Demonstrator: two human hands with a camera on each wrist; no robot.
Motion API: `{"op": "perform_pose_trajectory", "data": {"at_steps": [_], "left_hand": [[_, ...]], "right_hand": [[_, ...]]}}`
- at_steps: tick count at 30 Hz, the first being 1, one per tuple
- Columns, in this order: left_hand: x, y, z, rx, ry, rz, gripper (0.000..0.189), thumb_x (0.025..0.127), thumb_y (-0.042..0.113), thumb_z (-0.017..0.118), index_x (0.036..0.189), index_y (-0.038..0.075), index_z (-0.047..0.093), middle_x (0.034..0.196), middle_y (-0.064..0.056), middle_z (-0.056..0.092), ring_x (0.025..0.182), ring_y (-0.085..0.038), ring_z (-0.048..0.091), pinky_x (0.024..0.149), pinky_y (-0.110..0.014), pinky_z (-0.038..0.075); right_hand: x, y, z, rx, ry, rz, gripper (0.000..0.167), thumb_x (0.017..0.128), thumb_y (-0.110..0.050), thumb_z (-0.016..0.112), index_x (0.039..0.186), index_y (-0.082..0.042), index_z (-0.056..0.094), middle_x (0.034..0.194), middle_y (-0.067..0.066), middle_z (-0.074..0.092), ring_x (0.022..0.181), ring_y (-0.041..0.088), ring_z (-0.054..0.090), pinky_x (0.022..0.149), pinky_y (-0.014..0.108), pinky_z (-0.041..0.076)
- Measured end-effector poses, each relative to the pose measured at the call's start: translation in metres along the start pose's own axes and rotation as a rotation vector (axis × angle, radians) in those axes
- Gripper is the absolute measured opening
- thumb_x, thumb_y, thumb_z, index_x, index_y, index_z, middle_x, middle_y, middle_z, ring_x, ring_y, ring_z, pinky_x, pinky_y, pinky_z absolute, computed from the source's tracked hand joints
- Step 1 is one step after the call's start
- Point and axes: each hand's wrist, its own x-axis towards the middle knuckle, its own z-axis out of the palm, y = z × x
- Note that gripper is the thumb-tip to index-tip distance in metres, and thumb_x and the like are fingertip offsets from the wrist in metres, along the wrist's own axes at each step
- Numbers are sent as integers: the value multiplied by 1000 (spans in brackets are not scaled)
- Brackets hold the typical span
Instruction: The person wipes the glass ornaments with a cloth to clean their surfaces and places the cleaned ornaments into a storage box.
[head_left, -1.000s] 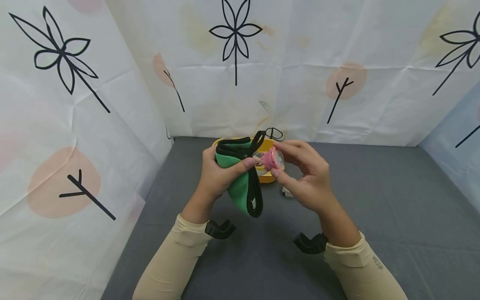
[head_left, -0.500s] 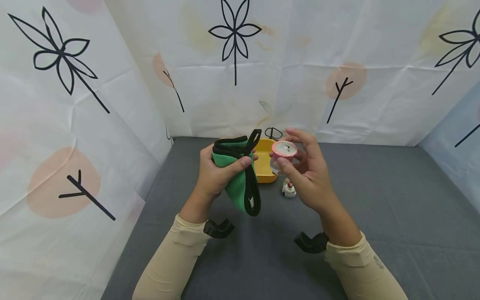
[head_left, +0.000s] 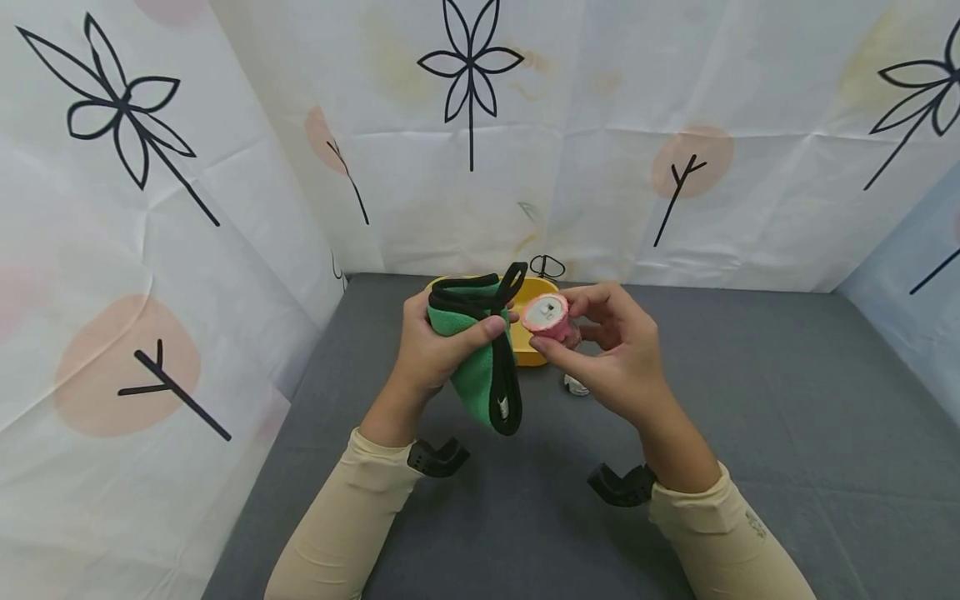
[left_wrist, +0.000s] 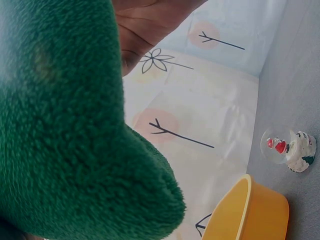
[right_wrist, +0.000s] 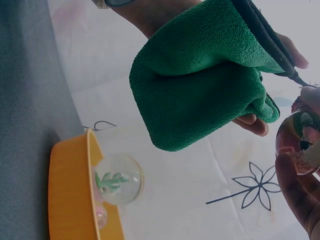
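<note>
My left hand (head_left: pixel 435 346) grips a folded green microfibre cloth (head_left: pixel 474 379) with black edging, thumb on its near side. My right hand (head_left: pixel 618 358) holds a small snow globe (head_left: pixel 547 313) between thumb and fingers, its pink base turned up toward the head camera. In the right wrist view the clear ball of that snow globe (right_wrist: pixel 297 142) shows beside the thumb, partly covered by fingers. The cloth and the globe are side by side in the head view. The left wrist view is largely filled by the green cloth (left_wrist: pixel 65 130).
Behind the hands stands a yellow basin (head_left: pixel 534 358). Inside it is a globe with a green plant-like figure (right_wrist: pixel 120 179), plus a smaller pinkish ball (right_wrist: pixel 101 216). Another snow globe, with a white base and red figure (left_wrist: pixel 301 151), sits on the grey table (head_left: pixel 750 400) beside the basin.
The pink globe has been turned in my right hand, from lying sideways to base up. That hand moved away from the cloth, then back left beside it. The left hand stays nearly still.
</note>
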Motion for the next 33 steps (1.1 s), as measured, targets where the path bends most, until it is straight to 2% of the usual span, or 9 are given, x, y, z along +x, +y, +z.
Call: {"op": "perform_pose_trajectory", "data": {"at_steps": [2, 4, 9, 12, 16, 21, 28, 33], "left_hand": [[0, 1, 0, -5, -4, 0, 64, 86, 31, 92, 126, -10, 63, 108, -37, 73, 92, -45, 79, 80, -43, 68], [0, 1, 0, 11, 2, 0, 63, 86, 31, 92, 126, -9, 65, 108, -35, 74, 91, -40, 80, 80, -43, 68], [-1, 0, -2, 132, 61, -5, 73, 80, 46, 93, 123, -8, 69, 106, -10, 80, 88, -22, 79, 79, -36, 68], [-1, 0, -2, 179, 84, -12, 80, 77, 54, 93, 122, -8, 69, 104, -3, 78, 87, -18, 77, 79, -35, 67], [-1, 1, -2, 186, 89, -24, 85, 76, 59, 92, 123, -7, 69, 105, -5, 78, 88, -19, 77, 79, -35, 67], [-1, 2, -2, 200, 91, -34, 88, 74, 64, 92, 123, -6, 70, 107, -7, 78, 90, -19, 76, 80, -36, 67], [-1, 1, -2, 201, 82, -30, 81, 76, 59, 92, 123, -4, 72, 110, -9, 79, 93, -19, 77, 82, -37, 67], [0, 1, -2, 198, 53, -33, 76, 78, 55, 92, 123, -3, 74, 110, -10, 79, 93, -20, 77, 82, -37, 67]], "right_hand": [[0, 0, 0, -1, -2, -5, 46, 70, 20, 88, 100, 9, 55, 122, 20, 74, 101, 11, 73, 72, 22, 64], [0, 0, 0, 7, -9, -11, 46, 70, 21, 87, 101, 8, 56, 122, 18, 74, 101, 12, 72, 74, 23, 64], [1, 1, 1, 37, -45, -10, 47, 70, 23, 85, 105, 9, 58, 120, 13, 74, 99, 14, 70, 75, 25, 63], [1, 2, 1, 45, -60, -4, 47, 70, 23, 84, 107, 8, 59, 121, 11, 73, 99, 14, 70, 77, 25, 63], [0, 3, 2, 61, -70, -6, 46, 70, 24, 84, 107, 7, 61, 122, 13, 72, 103, 15, 72, 82, 24, 64], [2, 4, 4, 97, -85, -29, 44, 71, 25, 81, 108, 7, 65, 121, 17, 70, 107, 17, 73, 81, 22, 62], [2, 3, 5, 75, -94, -69, 46, 71, 26, 82, 110, 5, 70, 119, 20, 68, 110, 19, 68, 80, 21, 60], [1, 5, 6, 92, -122, -107, 46, 72, 24, 82, 112, 4, 71, 117, 20, 69, 109, 22, 68, 83, 21, 61]]}}
